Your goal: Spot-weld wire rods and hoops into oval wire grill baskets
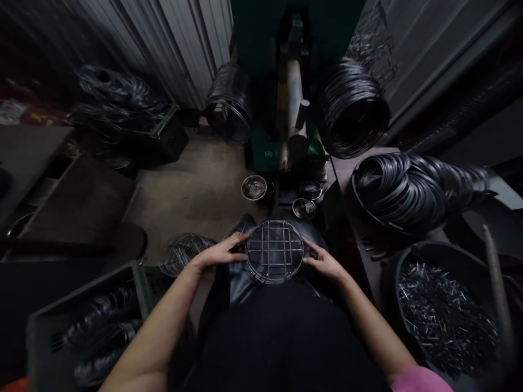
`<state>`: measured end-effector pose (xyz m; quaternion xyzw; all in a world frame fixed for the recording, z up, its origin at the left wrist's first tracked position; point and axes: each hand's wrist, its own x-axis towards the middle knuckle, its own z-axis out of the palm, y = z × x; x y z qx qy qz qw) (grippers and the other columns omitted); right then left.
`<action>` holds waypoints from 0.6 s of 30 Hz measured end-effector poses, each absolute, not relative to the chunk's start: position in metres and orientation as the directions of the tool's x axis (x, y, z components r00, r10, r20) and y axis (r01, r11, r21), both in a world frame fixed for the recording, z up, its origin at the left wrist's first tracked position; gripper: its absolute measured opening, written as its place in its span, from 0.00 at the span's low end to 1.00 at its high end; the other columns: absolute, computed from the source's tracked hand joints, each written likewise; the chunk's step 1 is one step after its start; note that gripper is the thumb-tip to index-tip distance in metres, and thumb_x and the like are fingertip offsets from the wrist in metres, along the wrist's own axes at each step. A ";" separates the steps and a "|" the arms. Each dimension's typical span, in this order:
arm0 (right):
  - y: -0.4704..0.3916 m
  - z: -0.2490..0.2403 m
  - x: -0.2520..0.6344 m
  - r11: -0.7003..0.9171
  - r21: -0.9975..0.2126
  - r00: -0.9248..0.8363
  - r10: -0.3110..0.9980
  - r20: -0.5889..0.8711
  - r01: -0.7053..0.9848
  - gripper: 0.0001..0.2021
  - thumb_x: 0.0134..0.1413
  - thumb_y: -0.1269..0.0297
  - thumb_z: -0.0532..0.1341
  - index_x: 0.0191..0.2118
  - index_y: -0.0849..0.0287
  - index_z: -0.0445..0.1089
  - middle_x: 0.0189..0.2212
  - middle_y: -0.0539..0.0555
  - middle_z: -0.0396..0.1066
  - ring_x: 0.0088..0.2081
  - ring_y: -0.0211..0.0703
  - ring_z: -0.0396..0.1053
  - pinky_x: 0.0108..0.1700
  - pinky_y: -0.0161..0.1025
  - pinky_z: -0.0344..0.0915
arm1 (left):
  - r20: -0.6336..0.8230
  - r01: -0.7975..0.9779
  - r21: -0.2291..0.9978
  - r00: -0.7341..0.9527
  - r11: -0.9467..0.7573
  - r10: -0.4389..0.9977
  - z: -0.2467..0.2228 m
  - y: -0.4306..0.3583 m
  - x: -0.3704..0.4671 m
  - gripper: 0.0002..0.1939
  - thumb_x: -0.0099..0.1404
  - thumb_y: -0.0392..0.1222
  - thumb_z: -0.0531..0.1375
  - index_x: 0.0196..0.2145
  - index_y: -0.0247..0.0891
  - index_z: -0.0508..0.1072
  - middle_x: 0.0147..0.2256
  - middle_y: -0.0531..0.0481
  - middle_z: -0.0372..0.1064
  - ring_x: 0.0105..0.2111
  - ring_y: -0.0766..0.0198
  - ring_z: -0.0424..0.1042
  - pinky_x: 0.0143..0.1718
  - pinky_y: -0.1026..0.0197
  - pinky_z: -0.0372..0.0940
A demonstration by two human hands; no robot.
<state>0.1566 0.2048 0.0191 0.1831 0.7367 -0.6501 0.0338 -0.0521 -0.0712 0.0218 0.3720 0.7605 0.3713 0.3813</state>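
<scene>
A round wire grid point(276, 249), a hoop crossed by straight wires, lies over my lap. It looks like more than one hoop is stacked at its lower rim. On its left edge, my left hand point(226, 250) grips it between thumb and fingers. My right hand point(326, 262) holds the opposite edge in the same way. Ahead of the grid stands a green machine point(267, 149) with a pale metal arm point(295, 92) reaching toward me. Small round bowls point(254, 188) sit at the machine's foot.
Bundles of wire rings point(404, 188) lie on the right bench. Below them, a tub point(394, 288) holds short metal pieces. At lower left is a crate point(85, 300) of wire rings, with loose wire hoops point(186, 253) beside it. Large rings point(355, 109) hang beside the machine.
</scene>
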 end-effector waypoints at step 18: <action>0.189 0.018 0.161 0.269 -0.877 -0.907 0.257 -0.334 0.399 0.43 0.39 0.63 0.69 0.63 0.52 0.54 0.53 0.55 0.67 0.56 0.51 0.63 0.58 0.46 0.57 | -0.469 0.438 0.518 -0.573 0.735 0.672 0.031 -0.059 -0.008 0.60 0.45 0.58 0.67 0.66 0.46 0.37 0.55 0.38 0.57 0.54 0.41 0.63 0.49 0.49 0.61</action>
